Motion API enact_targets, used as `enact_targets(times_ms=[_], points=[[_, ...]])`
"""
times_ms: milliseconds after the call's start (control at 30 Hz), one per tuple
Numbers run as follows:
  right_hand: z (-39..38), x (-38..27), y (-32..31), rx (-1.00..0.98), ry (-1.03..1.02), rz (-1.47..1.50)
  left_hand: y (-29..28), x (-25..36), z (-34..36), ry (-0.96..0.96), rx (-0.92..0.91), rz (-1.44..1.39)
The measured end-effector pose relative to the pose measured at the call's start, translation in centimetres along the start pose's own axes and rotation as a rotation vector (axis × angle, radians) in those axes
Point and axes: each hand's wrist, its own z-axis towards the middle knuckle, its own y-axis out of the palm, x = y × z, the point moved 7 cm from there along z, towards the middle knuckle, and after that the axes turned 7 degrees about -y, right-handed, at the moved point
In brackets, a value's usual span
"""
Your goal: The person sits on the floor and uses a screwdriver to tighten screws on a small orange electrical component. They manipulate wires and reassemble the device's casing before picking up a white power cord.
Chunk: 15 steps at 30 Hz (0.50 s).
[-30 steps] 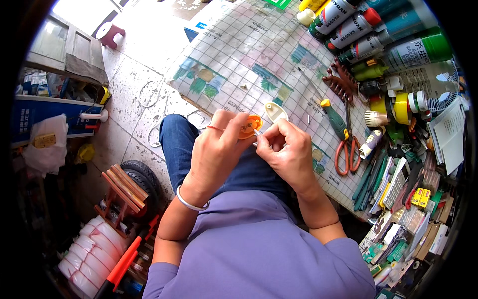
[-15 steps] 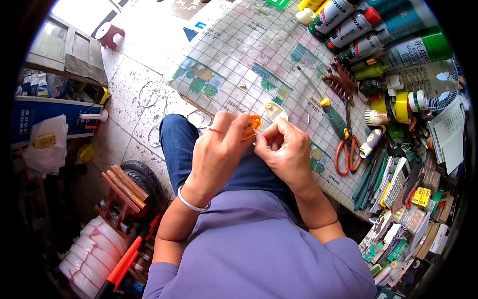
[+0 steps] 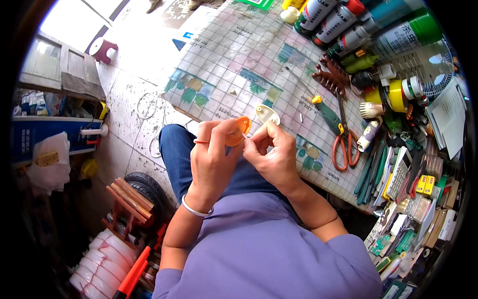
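My left hand (image 3: 209,152) is closed around an orange oval plastic shell (image 3: 242,127), tilted with its hollow side partly showing. Against the shell's lower right edge, my right hand (image 3: 275,153) pinches a thin, light-coloured piece (image 3: 245,135), mostly hidden by the fingertips and too small to name. Just beyond the hands, a cream oval cover (image 3: 268,115) with small holes lies on the table's edge. A small brass-coloured part (image 3: 232,91) and a short white stick (image 3: 301,118) lie apart on the tabletop.
The table has a checked cover (image 3: 224,55). Right of my hands lie a screwdriver (image 3: 329,115), a red-handled cutting tool (image 3: 340,155) and a brown claw-shaped piece (image 3: 331,78). Spray cans (image 3: 331,27) and crowded small goods line the right side. A stool (image 3: 103,50) stands on the floor.
My left hand has turned the orange shell to a steeper tilt, its fingers more upright. The right pinch stays at the shell's edge. The whole view has shifted slightly.
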Motion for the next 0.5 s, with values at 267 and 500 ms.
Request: enact_targets(times_ms=[267,500], points=[[0.14,-0.22,-0.12,-0.044,0.047,0.022,0.02,0.62,0.26,0.081,-0.003,0.053],[0.61,0.09,-0.26,-0.107,0.03,0.043,0.27,0.54,0.1,0.081,0.004,0.018]])
